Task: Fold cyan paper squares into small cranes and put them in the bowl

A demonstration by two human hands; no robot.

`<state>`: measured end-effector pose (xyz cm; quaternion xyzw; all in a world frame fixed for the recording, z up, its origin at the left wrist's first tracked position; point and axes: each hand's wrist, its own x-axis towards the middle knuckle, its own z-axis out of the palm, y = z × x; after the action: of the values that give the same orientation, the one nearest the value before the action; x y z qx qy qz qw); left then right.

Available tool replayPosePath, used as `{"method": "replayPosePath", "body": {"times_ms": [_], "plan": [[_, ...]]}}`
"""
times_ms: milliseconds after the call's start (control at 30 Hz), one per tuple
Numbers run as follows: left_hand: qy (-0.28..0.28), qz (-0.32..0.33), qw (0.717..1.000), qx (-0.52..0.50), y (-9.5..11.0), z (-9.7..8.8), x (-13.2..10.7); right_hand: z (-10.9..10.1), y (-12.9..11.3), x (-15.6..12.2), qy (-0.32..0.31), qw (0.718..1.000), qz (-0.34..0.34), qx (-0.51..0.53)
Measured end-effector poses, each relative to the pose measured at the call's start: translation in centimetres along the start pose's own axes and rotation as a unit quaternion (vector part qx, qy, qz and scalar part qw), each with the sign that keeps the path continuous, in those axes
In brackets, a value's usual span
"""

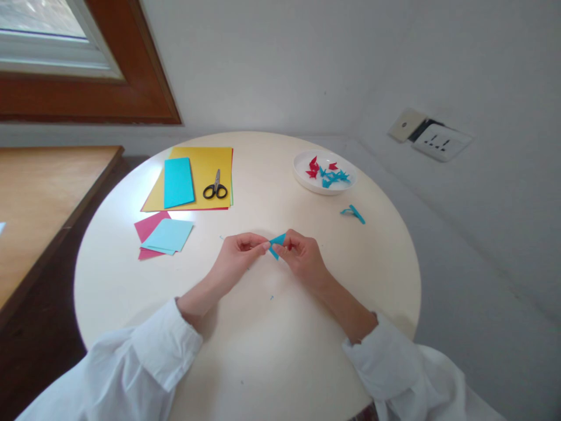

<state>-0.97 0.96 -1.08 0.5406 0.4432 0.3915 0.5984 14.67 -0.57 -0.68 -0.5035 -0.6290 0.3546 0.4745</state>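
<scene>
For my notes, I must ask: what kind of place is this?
Probably an ordinary indoor room, home or office: a round table beside a wood-framed window, a wall socket, coloured paper with scissors.

Your left hand (239, 248) and right hand (300, 251) pinch a small blue folded paper (276, 243) | round table (272, 345) | scissors (215, 187) on yellow sheet (210, 166) | white dish (307, 177) of folded pieces

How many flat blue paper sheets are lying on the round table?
2: one bright blue paper rectangle on the yellow paper sheets, one pale blue paper sheet atop the pink paper sheets. Others may hide underneath.
</scene>
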Motion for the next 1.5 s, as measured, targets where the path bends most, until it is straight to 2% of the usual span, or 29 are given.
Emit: {"method": "replayPosePath", "body": {"times_ms": [200,367,700,1100,1300,1500], "plan": [[0.016,0.011,1.0,0.012,0.56,0.12,-0.15,0.13,0.02,0.12,-0.002,0.998,0.043,0.035],[0.005,0.014,1.0,0.02,0.72,0.18,-0.2,0.15,0.19,0.36,0.032,0.995,0.06,0.077],[-0.006,0.032,0.997,0.072,0.75,0.26,-0.13,0.28,0.34,0.43,0.044,0.991,0.055,0.117],[-0.01,0.017,0.999,0.04,0.67,0.34,-0.15,0.23,0.25,0.36,0.079,0.986,0.028,0.142],[-0.036,0.016,0.998,0.038,0.45,0.54,-0.13,0.2,0.33,0.32,0.094,0.982,0.034,0.162],[-0.015,0.042,0.998,0.044,0.79,0.71,-0.06,0.47,0.22,0.35,0.081,0.981,0.04,0.171]]}}
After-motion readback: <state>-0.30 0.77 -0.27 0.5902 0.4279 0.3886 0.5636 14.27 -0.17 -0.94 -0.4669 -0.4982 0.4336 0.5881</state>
